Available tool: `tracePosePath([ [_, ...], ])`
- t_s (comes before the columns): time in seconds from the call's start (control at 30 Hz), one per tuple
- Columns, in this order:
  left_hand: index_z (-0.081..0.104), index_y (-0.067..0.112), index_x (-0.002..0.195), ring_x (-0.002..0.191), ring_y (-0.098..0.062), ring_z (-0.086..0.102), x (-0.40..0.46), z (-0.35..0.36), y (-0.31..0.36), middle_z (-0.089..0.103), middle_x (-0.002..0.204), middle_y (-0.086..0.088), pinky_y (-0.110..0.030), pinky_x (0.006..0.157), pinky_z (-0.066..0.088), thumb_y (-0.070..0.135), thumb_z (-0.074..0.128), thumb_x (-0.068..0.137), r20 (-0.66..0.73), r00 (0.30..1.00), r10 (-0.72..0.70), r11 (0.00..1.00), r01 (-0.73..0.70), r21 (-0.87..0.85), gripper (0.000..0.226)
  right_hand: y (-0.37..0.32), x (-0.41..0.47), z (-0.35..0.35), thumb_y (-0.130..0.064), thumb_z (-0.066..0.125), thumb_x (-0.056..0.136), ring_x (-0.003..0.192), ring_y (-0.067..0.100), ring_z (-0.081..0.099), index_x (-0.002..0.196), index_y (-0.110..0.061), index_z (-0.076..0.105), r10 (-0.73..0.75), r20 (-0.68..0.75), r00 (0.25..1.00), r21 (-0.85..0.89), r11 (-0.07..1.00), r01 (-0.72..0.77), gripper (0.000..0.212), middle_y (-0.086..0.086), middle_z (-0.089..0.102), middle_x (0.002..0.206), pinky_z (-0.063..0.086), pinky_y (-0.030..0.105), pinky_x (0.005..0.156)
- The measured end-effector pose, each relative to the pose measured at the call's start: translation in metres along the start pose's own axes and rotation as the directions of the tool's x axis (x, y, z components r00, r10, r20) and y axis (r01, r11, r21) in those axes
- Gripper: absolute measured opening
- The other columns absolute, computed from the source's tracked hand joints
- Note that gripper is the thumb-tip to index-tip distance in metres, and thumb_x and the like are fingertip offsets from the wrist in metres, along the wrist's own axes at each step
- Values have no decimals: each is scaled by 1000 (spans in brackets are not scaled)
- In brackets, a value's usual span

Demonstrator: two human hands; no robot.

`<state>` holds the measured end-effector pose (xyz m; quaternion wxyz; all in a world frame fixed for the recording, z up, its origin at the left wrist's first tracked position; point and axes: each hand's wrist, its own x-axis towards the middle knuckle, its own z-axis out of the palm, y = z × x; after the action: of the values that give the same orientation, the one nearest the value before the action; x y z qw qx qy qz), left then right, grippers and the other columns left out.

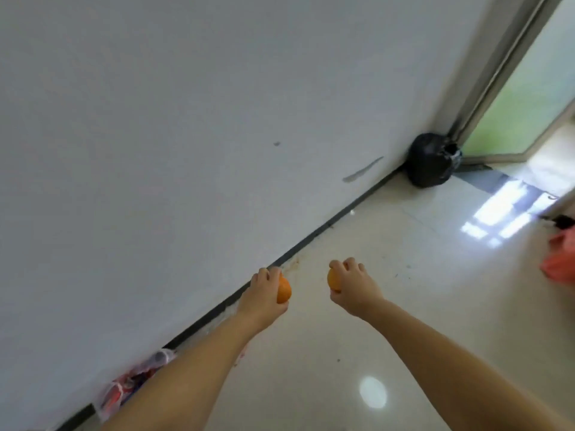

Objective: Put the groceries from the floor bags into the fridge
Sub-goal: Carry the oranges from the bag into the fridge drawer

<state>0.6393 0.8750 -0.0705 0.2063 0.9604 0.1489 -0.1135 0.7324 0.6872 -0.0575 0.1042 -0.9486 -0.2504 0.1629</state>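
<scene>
My left hand grips an orange, its fingers curled round the fruit. A second orange is held in my right hand the same way. Both hands are stretched out in front of me above the pale tiled floor, close to the wall's dark skirting. A clear plastic bag with red and blue packets lies on the floor by the wall, partly hidden behind my left forearm. At the right edge a pink-red plastic bag is partly in view. No fridge is in view.
A white wall fills the left and the top. A tied black rubbish bag sits in the corner by a glass door frame. The glossy floor reflects a window and a ceiling light.
</scene>
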Motion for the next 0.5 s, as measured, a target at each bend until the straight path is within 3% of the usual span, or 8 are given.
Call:
tracePosePath([
  [0.17, 32, 20, 132, 114, -26, 47, 8, -9, 165, 38, 130, -7, -38, 88, 50, 37, 65, 82, 1, 949, 317, 947, -316, 61, 62, 122, -106, -84, -27, 58, 87, 120, 30, 40, 141, -21, 31, 235, -194, 952, 36, 972, -232, 60, 10, 34, 137, 49, 36, 84],
  [0.37, 34, 21, 132, 112, -25, 50, -37, 33, 406, 41, 129, -7, -38, 89, 50, 34, 68, 82, -5, 787, 617, 787, -617, 29, 61, 288, -287, -149, -27, 62, 83, 115, 31, 43, 139, -21, 34, 499, -367, 785, 118, 862, -493, 63, 10, 38, 133, 43, 34, 82],
  [0.5, 36, 20, 131, 113, -27, 49, -108, 80, 556, 43, 128, -8, -38, 87, 49, 34, 69, 80, -7, 682, 732, 682, -732, 0, 62, 381, -421, -177, -32, 66, 80, 110, 32, 47, 132, -22, 39, 605, -426, 673, 188, 786, -589, 59, 9, 42, 124, 49, 40, 85],
])
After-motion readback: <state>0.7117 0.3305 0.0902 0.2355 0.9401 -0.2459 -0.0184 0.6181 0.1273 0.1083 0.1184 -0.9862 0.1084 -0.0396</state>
